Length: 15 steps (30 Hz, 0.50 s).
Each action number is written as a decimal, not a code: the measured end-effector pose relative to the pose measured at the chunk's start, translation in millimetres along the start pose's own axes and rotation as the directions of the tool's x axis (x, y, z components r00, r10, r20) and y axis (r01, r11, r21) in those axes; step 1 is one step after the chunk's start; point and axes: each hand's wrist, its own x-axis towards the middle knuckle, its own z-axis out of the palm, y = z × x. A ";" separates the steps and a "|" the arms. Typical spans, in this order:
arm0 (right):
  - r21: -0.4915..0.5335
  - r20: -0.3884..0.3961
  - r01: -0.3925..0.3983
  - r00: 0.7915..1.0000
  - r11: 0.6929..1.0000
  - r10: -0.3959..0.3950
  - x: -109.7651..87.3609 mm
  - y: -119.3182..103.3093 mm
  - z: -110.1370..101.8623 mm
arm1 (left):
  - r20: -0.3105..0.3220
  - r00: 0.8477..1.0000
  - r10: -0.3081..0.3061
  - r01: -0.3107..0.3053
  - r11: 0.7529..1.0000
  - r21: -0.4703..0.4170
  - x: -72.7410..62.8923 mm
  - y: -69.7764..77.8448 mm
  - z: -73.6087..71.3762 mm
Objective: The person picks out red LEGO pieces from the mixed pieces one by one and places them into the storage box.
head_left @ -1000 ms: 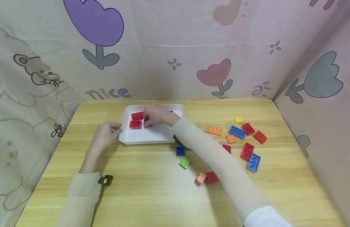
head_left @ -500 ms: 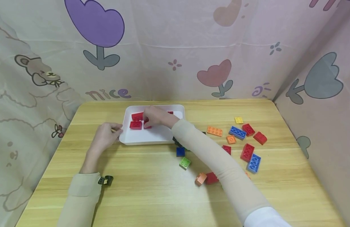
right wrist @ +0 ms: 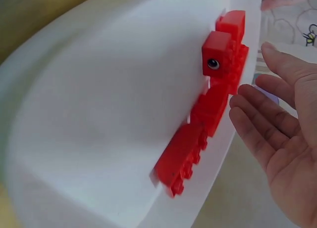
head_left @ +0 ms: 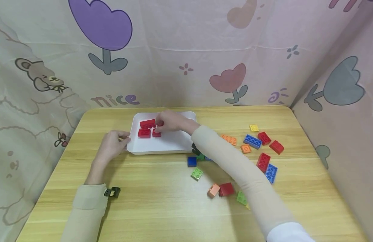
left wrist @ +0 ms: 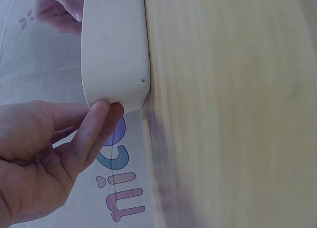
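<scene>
A white tray lies at the back of the table with several red toy bricks inside. My left hand holds the tray's left end by the fingertips, seen at its outer corner in the left wrist view. Over the tray, my right hand hovers close to the bricks with relaxed fingers and nothing in them. In the right wrist view, the bricks form a rough row along one tray wall, and one red brick shows a printed eye. From the head view, the right hand and forearm cover part of the tray.
Loose bricks lie right of the tray: a blue brick, an orange brick, a yellow brick and several red ones. Nearer the front are a green brick and a dark red brick. A patterned curtain rises behind the table.
My right hand has let go of a red brick in the tray and shifted slightly right and up, with its forearm following. The left hand and tray have stayed put.
</scene>
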 end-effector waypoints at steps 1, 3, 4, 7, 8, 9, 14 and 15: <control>0.008 -0.003 0.007 1.000 1.000 -0.007 -2.8 0.7 -2.5 | 0.000 1.000 -0.001 0.001 1.000 0.000 -0.2 0.1 -0.1; 0.032 -0.017 0.023 1.000 0.999 -0.023 -8.5 2.3 -7.3 | -0.001 1.000 -0.001 0.001 1.000 0.001 -0.4 0.1 -0.2; 0.051 -0.025 0.029 0.999 0.998 -0.027 -11.3 3.1 -9.3 | -0.002 1.000 -0.001 0.001 1.000 0.001 -0.5 0.1 -0.2; 0.108 -0.055 0.049 0.998 0.993 -0.043 -19.3 6.2 -15.3 | -0.003 1.000 0.001 -0.001 1.000 0.002 -0.8 0.1 -0.1; 0.121 -0.064 0.054 0.997 0.991 -0.047 -21.7 7.5 -17.0 | -0.003 1.000 0.001 -0.001 1.000 0.004 -0.8 0.1 -0.1; 0.133 -0.070 0.057 0.996 0.989 -0.048 -24.4 8.5 -18.9 | -0.005 1.000 0.001 -0.001 1.000 0.005 -0.8 0.0 -0.2; 0.172 -0.089 0.040 0.996 0.984 -0.025 -36.3 14.4 -27.2 | -0.004 1.000 0.004 -0.004 1.000 0.007 -0.4 -0.1 -0.4; 0.184 -0.094 0.035 0.995 0.982 -0.018 -38.7 15.4 -28.6 | -0.003 1.000 0.003 -0.003 1.000 0.007 -0.4 -0.1 -0.4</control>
